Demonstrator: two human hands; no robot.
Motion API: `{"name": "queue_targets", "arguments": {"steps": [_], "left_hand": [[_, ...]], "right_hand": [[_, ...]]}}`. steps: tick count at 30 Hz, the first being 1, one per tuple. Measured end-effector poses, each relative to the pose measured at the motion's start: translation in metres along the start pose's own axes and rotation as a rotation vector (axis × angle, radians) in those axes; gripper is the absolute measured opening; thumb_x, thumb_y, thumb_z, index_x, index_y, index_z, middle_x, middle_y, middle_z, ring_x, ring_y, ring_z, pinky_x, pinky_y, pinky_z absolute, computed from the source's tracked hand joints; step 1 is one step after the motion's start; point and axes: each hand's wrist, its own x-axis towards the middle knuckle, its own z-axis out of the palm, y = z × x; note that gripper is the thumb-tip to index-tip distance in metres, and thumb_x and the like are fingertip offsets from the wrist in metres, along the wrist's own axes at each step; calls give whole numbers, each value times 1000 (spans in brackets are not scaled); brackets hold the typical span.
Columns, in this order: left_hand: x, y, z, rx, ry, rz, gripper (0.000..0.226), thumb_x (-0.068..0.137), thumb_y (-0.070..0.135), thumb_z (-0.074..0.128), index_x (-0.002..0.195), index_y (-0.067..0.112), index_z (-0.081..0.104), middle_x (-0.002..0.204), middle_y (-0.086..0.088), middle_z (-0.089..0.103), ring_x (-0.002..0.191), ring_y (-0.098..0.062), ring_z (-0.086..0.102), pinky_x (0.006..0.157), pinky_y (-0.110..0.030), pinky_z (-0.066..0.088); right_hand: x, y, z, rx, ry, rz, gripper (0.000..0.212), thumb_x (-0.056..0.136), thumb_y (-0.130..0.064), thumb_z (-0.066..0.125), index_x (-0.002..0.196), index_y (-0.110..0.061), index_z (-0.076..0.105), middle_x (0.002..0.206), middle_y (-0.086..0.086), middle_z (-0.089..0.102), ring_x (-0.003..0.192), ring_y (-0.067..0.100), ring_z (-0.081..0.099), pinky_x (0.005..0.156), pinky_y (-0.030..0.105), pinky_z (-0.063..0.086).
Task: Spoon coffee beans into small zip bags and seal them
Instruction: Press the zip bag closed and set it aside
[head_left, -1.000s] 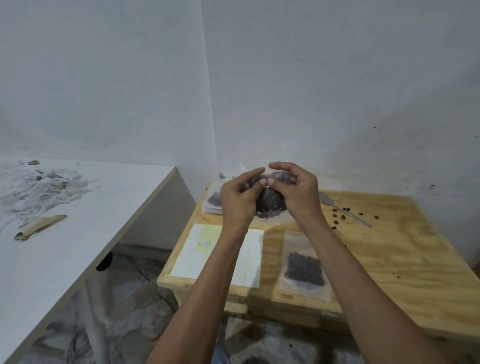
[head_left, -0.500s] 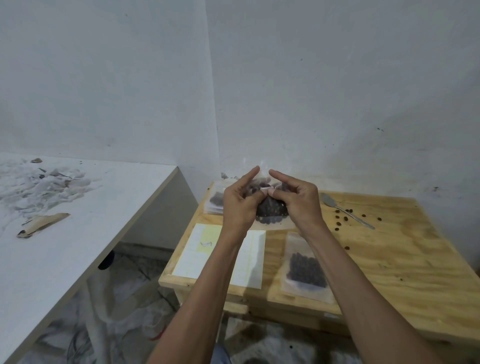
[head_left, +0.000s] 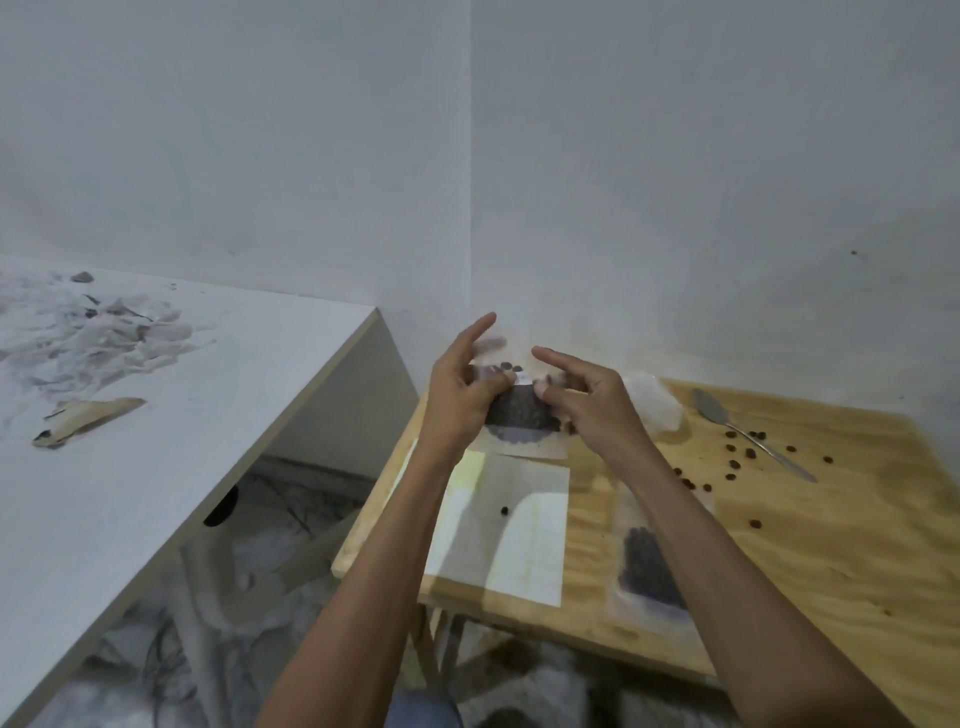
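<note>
Nearest on the wooden counter (head_left: 810, 545) lies a filled zip bag (head_left: 647, 569), partly under the right forearm, with a white paper sheet (head_left: 519, 535) to its left carrying one stray bean (head_left: 504, 511). Farther back, both hands hold a small zip bag of coffee beans (head_left: 519, 408) above the counter: the left hand (head_left: 460, 387) and right hand (head_left: 587, 400) each have their grip pinched on its top edge, index fingers extended. Loose beans (head_left: 732, 462) and a spoon (head_left: 748, 434) lie to the far right.
</note>
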Motion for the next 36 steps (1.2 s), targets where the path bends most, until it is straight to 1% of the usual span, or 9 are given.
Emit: {"name": "queue_targets", "arguments": {"steps": [4, 7, 10, 13, 17, 22, 28, 33, 36], "left_hand": [[24, -13, -30, 160, 56, -91, 64, 94, 23, 74, 151, 31, 47, 132, -3, 57, 105, -15, 67, 79, -18, 54], [40, -33, -45, 313, 88, -156, 51, 93, 18, 73, 142, 22, 59, 128, -8, 62, 102, -20, 66, 82, -26, 54], [55, -56, -51, 365, 113, -202, 44, 86, 0, 76, 127, 15, 69, 121, -15, 68, 83, -15, 65, 72, -14, 52], [67, -67, -51, 379, 198, -189, 38, 83, -2, 79, 117, 13, 73, 112, -13, 71, 82, -16, 66, 67, -9, 52], [74, -75, -46, 523, 212, -129, 27, 84, 6, 78, 109, 16, 77, 106, -4, 76, 85, -17, 70, 75, -18, 55], [69, -77, -41, 683, 189, -97, 19, 89, 18, 67, 105, 20, 78, 100, 2, 78, 93, -17, 70, 87, -34, 57], [65, -74, -34, 623, 208, -119, 13, 89, 15, 71, 101, 16, 77, 89, 4, 71, 85, -17, 70, 82, -38, 59], [51, -64, -29, 715, 248, -76, 26, 95, 23, 68, 119, 15, 73, 118, -5, 71, 108, -22, 65, 87, -33, 52], [44, -50, -16, 718, 276, -7, 24, 95, 24, 67, 117, 16, 74, 120, -7, 69, 113, -25, 61, 89, -32, 49]], "right_hand": [[42, 20, 33, -34, 102, 35, 39, 94, -10, 71, 130, -24, 70, 111, -4, 68, 105, 17, 66, 90, 31, 59], [71, 34, 55, -79, 172, 95, 40, 94, -10, 70, 133, -18, 67, 129, 1, 66, 113, 16, 62, 97, 31, 55], [88, 47, 69, -178, 209, 116, 40, 92, -15, 71, 132, -16, 67, 134, 4, 66, 120, 20, 61, 100, 32, 51], [96, 59, 76, -311, 214, 132, 36, 89, -21, 75, 124, -16, 71, 129, 3, 68, 119, 22, 62, 102, 37, 52], [100, 67, 76, -472, 218, 101, 29, 87, -29, 77, 114, -18, 76, 119, 3, 71, 112, 21, 65, 95, 36, 54], [100, 74, 76, -640, 175, 125, 29, 90, -44, 70, 113, -27, 76, 124, 5, 69, 118, 22, 61, 93, 28, 47], [99, 63, 68, -542, 144, 109, 32, 89, -32, 75, 116, -16, 74, 128, 4, 69, 126, 24, 57, 106, 38, 46], [88, 47, 57, -558, 147, 119, 40, 89, -41, 74, 125, -23, 69, 136, 1, 64, 127, 21, 57, 103, 40, 51], [78, 29, 37, -553, 182, 102, 37, 90, -40, 74, 122, -22, 72, 128, 1, 68, 119, 20, 62, 99, 39, 53]]}}
